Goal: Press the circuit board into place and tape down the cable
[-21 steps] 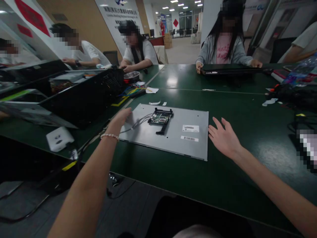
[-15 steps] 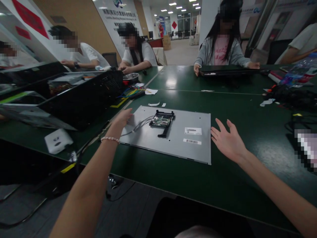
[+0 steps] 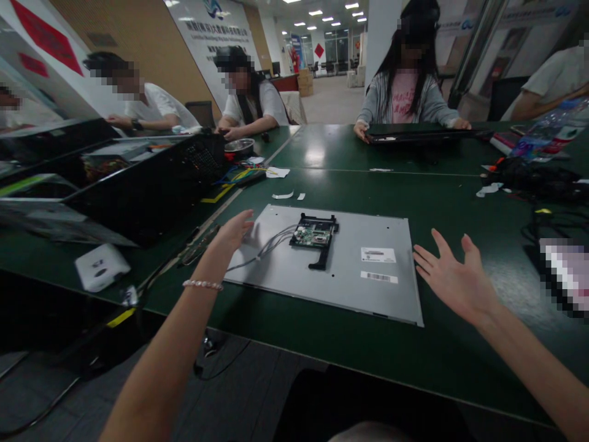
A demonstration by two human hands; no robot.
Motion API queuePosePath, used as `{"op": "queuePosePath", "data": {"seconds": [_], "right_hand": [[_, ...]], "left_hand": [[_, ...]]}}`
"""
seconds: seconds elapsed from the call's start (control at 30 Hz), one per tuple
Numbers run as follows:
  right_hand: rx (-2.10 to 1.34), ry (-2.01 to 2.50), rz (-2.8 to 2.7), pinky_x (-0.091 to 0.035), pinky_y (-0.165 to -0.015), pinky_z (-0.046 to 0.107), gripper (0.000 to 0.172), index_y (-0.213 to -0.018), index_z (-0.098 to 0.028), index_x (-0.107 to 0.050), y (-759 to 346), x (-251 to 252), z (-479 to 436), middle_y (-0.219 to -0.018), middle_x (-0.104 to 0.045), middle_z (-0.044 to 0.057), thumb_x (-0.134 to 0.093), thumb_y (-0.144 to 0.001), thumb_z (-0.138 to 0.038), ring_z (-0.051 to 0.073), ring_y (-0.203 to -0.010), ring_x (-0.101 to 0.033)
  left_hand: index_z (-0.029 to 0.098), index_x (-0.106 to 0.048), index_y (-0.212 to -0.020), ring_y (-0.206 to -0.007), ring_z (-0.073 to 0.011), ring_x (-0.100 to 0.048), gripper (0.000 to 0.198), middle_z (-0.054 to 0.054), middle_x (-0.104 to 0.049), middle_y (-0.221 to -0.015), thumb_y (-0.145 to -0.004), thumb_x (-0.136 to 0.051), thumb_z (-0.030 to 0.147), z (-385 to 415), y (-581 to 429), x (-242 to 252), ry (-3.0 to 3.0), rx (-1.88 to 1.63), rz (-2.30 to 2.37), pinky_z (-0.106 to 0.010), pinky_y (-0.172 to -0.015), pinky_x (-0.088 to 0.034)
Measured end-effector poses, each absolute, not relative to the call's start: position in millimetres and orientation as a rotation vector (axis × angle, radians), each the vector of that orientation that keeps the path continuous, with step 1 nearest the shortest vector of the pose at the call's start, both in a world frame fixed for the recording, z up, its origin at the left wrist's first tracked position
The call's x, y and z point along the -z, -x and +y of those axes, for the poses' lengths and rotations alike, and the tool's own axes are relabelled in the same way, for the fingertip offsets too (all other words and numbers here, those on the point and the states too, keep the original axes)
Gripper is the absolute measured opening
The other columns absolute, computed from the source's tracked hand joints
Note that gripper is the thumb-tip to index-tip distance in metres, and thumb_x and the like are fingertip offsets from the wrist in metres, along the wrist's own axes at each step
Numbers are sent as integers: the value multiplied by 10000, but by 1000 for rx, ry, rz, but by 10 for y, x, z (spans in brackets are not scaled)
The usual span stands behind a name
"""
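A flat grey metal-backed display panel (image 3: 294, 285) lies on the green table in front of me. On its back sits a green circuit board (image 3: 313, 235) in a black bracket (image 3: 323, 256), with thin grey cables (image 3: 269, 245) running off to the left. My left hand (image 3: 235, 232), below which a beaded bracelet circles the wrist, is at the panel's left edge with fingers stretched out; whether it touches is unclear. Beside the right edge, my right hand (image 3: 458, 279) is spread with the palm turned inward, fingertips close to the panel. Neither hand grips anything.
An opened black computer case (image 3: 151, 178) stands at left, near a small white box (image 3: 102, 267). Paper scraps (image 3: 282, 196) lie behind the panel. At right are black cables (image 3: 534, 178) and a plastic bottle (image 3: 547, 132). Across the table a person holds a dark flat panel (image 3: 423, 136).
The display panel now lies nearer to me and farther right. My right hand has moved right and toward me, still spread; my left hand has shifted slightly the same way.
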State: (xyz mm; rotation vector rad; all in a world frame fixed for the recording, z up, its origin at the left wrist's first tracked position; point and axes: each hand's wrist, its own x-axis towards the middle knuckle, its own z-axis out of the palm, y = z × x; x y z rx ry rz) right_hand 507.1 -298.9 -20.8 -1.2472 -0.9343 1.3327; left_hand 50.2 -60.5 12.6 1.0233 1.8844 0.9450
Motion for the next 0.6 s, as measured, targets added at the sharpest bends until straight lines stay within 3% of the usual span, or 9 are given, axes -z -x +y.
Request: {"op": "queuePosePath", "data": {"seconds": [0.27, 0.6], "right_hand": [[-1375, 1184, -405, -225, -1180, 492, 790, -1515, -439, -276, -5222, 26, -3247, -1448, -531, 57, -405, -814, -778, 227, -1378, -454], [-1270, 1291, -356, -261, -1181, 451, 778, -1521, -427, -303, -5404, -31, -3435, -1426, -546, 102, -442, -805, -696, 255, -1375, -450]], "left_hand": [[199, -648, -1101, -1189, -339, -573, 353, -157, -669, -1156, -803, -647, 388, -908, -704, -117, -983, -941, 1771, -493, -1020, -434], [240, -663, -1026, -1271, -306, -531, 249, -121, -671, -1193, -830, -622, 388, -1247, -928, -191, -995, -884, 1615, -473, -1098, -370]]}}
